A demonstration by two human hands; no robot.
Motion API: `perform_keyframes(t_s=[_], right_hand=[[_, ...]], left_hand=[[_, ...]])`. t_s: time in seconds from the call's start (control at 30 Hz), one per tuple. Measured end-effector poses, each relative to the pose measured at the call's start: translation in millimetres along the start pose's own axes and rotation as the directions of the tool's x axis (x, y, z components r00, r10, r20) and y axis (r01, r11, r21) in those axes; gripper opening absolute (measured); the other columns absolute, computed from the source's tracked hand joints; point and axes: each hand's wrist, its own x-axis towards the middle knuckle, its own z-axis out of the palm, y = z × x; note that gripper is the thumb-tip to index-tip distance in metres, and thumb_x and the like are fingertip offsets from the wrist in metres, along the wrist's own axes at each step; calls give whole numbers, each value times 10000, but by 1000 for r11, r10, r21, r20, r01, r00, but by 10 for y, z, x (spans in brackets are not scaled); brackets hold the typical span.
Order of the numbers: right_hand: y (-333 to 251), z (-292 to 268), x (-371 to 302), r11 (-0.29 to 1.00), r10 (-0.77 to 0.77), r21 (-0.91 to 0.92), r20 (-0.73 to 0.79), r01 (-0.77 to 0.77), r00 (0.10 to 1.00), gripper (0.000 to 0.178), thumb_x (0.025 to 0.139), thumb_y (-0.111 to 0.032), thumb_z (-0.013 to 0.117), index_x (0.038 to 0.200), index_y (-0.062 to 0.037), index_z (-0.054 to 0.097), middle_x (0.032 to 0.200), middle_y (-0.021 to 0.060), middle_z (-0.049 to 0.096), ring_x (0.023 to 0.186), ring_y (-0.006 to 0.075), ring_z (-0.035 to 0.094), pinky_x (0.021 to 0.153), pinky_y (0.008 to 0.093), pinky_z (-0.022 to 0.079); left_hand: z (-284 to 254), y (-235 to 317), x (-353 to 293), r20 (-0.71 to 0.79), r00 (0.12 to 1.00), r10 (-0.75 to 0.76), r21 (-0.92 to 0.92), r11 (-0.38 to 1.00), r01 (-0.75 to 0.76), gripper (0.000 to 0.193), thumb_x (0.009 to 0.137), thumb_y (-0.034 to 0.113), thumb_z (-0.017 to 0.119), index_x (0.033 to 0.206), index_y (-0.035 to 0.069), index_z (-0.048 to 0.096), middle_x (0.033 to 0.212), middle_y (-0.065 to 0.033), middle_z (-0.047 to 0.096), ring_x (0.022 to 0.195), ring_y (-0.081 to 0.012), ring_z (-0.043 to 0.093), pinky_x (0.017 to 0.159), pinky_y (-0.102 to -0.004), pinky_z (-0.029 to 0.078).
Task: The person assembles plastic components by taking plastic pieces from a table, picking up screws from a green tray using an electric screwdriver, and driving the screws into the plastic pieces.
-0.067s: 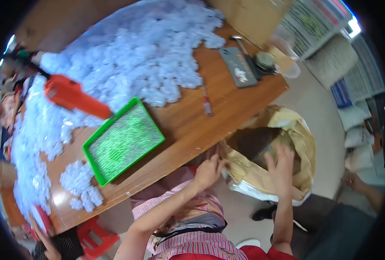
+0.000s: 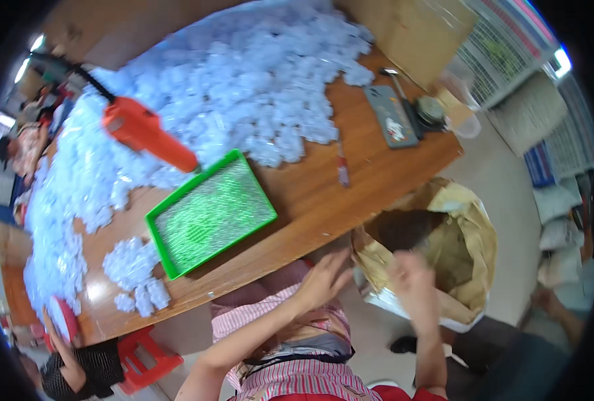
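Note:
My left hand (image 2: 325, 279) is beside the table's front edge, close to the left rim of a brown paper-lined sack (image 2: 481, 257). Its fingers point away from me, slightly apart, with nothing seen in them. Over the sack's near rim is my right hand (image 2: 414, 284), smeared by motion; its fingers look bent and I cannot make out whether they hold anything. The sack stands on the floor with its mouth wide, dark inside. On the table, a green tray (image 2: 270, 217) holds many small silvery pieces. An orange-red hand tool (image 2: 146, 137) hangs above the tray's far edge on a black cord.
Clear plastic packets (image 2: 237, 87) are heaped across the wooden table (image 2: 310, 200), with a smaller pile (image 2: 133, 267) near the front. A screwdriver (image 2: 342, 167), a phone (image 2: 390, 117), a hammer (image 2: 404, 97) and a round tin (image 2: 430, 112) lie right. Other people sit left; a red stool (image 2: 146, 361) stands nearby.
My right hand has drawn back from over the sack's mouth to its near left rim, its spread fingers now bent. The whole view has shifted slightly.

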Motion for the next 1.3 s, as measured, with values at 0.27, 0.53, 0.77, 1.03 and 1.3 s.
perform_keyframes(t_s=[0.27, 0.53, 0.77, 1.03, 1.3], right_hand=[[1806, 2970, -184, 721, 367, 264, 640, -641, 675, 602, 962, -494, 328, 1306, -26, 483, 1304, 282, 486, 1248, 381, 449, 1019, 389, 368], [1813, 3447, -96, 738, 290, 257, 715, -624, 637, 610, 958, -475, 342, 1321, -1, 464, 1306, 288, 480, 1233, 373, 460, 1005, 383, 381], [1079, 3122, 484, 746, 465, 117, 613, -655, 639, 589, 962, -450, 344, 1315, 4, 473, 1298, 263, 500, 1215, 347, 480, 1001, 372, 385], [1979, 2387, -198, 865, 403, 47, 528, -499, 748, 565, 968, -421, 346, 1308, 9, 482, 1290, 234, 523, 1195, 317, 503, 997, 359, 390], [1410, 2291, 576, 956, 247, 34, 439, -291, 863, 541, 973, -392, 349, 1301, 15, 492, 1281, 206, 546, 1176, 287, 526, 992, 345, 395]], left_hand=[[-1056, -452, -2388, -722, 640, -263, 22, 915, 402, 190, 879, 140, 532, 720, 36, 534, 650, -72, 496, 592, -192, 485, 559, -316, 382], [-101, -2004, -4149, 541, -15, -841, -839, -540, 71, 448, 959, 455, 353, 1025, 99, 617, 869, -70, 607, 767, -185, 570, 714, -389, 479], [-416, -1623, -2969, 658, 129, -742, -737, -601, 308, 514, 945, 502, 360, 1143, 90, 597, 1025, -96, 628, 911, -209, 600, 830, -423, 484], [-99, -1663, -3712, 675, 191, -712, -702, -542, 463, 545, 964, 442, 347, 1292, 50, 536, 1282, -119, 575, 1129, -269, 583, 1046, -431, 402], [113, -1698, -3777, 468, 304, -830, -866, -361, 347, 487, 980, 377, 364, 1295, 37, 512, 1263, -119, 587, 1116, -249, 593, 1005, -418, 446]])
